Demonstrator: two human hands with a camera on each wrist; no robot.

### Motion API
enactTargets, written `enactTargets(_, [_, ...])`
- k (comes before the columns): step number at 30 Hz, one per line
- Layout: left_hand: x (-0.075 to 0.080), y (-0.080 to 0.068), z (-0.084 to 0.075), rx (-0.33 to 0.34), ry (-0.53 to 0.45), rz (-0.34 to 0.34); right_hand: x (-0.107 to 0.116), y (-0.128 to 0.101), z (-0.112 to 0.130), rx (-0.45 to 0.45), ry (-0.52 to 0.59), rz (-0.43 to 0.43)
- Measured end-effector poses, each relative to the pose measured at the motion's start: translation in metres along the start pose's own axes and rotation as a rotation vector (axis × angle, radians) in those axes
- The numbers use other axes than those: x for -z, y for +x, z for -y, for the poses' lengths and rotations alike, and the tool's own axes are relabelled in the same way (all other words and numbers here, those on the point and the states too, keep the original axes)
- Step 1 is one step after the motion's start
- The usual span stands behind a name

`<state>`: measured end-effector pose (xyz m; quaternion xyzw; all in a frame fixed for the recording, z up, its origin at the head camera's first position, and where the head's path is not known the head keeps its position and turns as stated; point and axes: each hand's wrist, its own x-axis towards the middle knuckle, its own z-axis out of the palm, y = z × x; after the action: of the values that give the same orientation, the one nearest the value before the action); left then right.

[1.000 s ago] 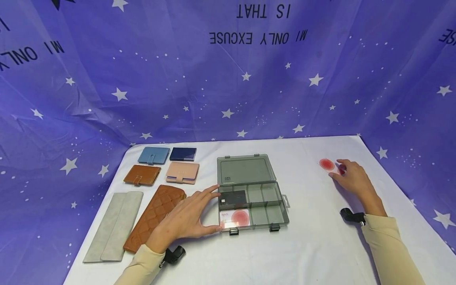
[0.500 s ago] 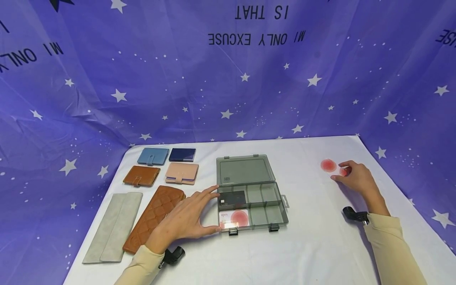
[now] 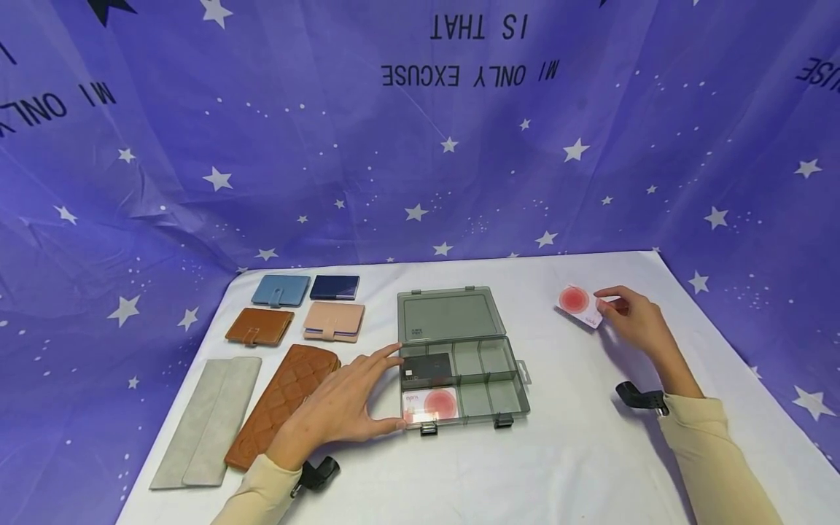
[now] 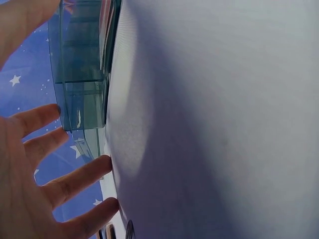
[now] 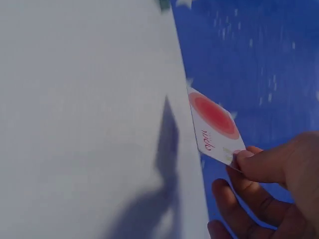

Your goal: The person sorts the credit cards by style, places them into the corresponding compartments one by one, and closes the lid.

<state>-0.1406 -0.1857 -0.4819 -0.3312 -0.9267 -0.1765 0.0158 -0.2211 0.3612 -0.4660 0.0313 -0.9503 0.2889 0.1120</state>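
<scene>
My right hand (image 3: 635, 319) pinches one corner of a white card (image 3: 574, 300) with a red circle between thumb and forefinger. In the right wrist view the card (image 5: 214, 117) is tilted above the table, its shadow apart from it. My left hand (image 3: 341, 402) touches the left side of a clear grey compartment box (image 3: 504, 394), thumb at the front corner, fingers spread. The lid (image 3: 449, 315) is laid back. Inside the left compartments lie a black card (image 3: 429, 369), at the back, and a white card with a red circle (image 3: 438, 403), in front.
At the left are a quilted brown wallet (image 3: 278, 408), a grey wallet (image 3: 206, 423), a small brown wallet (image 3: 259, 325), a blue wallet (image 3: 281, 290), a pink wallet (image 3: 333, 321) and a navy card case (image 3: 335, 287). A starry purple cloth (image 3: 420, 168) hangs behind the white table (image 3: 525, 474).
My right hand has lifted the card from the table and carried it slightly left, turning it. My left hand stays at the box's side.
</scene>
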Motion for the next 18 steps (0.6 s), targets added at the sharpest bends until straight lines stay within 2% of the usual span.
enactTargets(4, [0.000, -0.001, -0.001, 0.005, -0.006, 0.002, -0.009, -0.002, 0.032, 0.057, 0.063, -0.022])
enactTargets(10, [0.000, -0.001, 0.000, 0.001, -0.012, 0.002, -0.026, -0.012, 0.084, 0.164, 0.135, -0.004])
enactTargets(18, [0.000, 0.000, 0.002, -0.004, -0.010, 0.000, -0.045, -0.040, 0.147, 0.323, 0.204, 0.107])
